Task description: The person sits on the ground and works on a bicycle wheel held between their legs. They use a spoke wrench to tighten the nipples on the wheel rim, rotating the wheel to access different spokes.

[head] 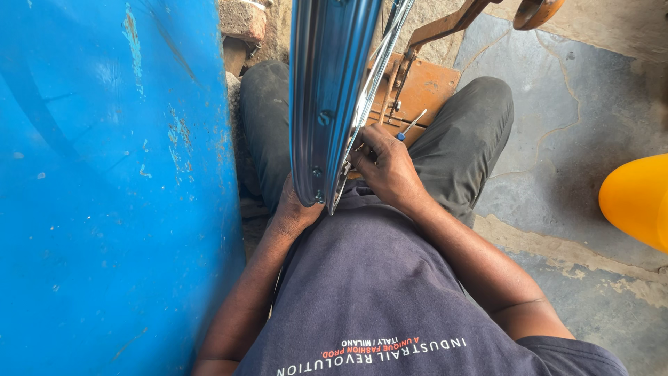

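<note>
1. Upright, the shiny wheel rim [327, 104] stood at 12 o'clock between the knees, edge-on.
2. Left hand [292, 209] cupped its lower edge, steadying it.
3. Right hand [386, 167], at 1 o'clock, pinched a small blue-handled tool [410, 125] at the spokes.
4. Rusty stand [417, 87] behind; blue barrel [104, 188] at 9 o'clock.

- A dark navy short-sleeved T-shirt [390, 278] fills the lower middle of the frame, with lines of white and red lettering printed near the bottom edge.
- Dark grey trousers [459, 139] cover both legs in the upper middle.
- Both forearms are bare, without watch or rings.
</note>
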Tool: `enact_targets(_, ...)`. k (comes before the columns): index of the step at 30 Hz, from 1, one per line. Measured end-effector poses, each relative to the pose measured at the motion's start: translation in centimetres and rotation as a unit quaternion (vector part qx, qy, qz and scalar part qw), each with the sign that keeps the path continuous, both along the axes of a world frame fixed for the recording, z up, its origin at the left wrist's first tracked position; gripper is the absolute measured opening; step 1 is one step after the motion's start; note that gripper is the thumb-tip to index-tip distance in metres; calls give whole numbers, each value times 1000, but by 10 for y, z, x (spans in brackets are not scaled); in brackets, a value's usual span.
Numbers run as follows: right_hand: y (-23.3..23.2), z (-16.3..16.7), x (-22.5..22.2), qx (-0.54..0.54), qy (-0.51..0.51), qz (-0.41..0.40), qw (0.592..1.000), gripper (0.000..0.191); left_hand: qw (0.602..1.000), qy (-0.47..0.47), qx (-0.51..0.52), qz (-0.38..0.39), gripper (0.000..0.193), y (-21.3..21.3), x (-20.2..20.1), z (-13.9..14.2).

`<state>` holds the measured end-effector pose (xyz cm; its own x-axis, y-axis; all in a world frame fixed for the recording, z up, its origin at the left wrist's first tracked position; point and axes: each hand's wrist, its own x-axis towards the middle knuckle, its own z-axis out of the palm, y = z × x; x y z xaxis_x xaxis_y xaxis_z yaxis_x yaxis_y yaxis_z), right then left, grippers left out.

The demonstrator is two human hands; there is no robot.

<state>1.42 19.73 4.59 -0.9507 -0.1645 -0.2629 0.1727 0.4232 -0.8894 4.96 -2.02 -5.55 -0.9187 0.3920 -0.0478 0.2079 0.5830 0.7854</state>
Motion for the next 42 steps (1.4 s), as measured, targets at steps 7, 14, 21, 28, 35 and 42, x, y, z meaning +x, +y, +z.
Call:
enact_targets(7, 12, 4, 1, -88, -16, 57, 994, 30, 998, 29, 49, 2, 15, 2, -5, -3)
enact_targets(14, 8, 4, 3, -34, 1, 49, 998, 35, 996, 89, 22, -16, 19, 3, -3, 1)
enact_targets(21, 4, 2, -3, -18, -47, 13, 999, 35, 997, 71, -8, -11, 22, 3, -2, -3)
enact_targets(28, 13, 1, 1, -61, -15, 56, 996, 27, 995, 96, 26, -11, 27, 4, -4, -2)
enact_targets(35, 5, 2, -2, -18, 4, 29, 999, 28, 996, 70, 56, -10, 26, 5, -4, -2)
enact_targets(42, 11, 1, -1, -62, -58, 28, 996, 27, 993, 115, 20, -20, 22, 4, -3, -3)
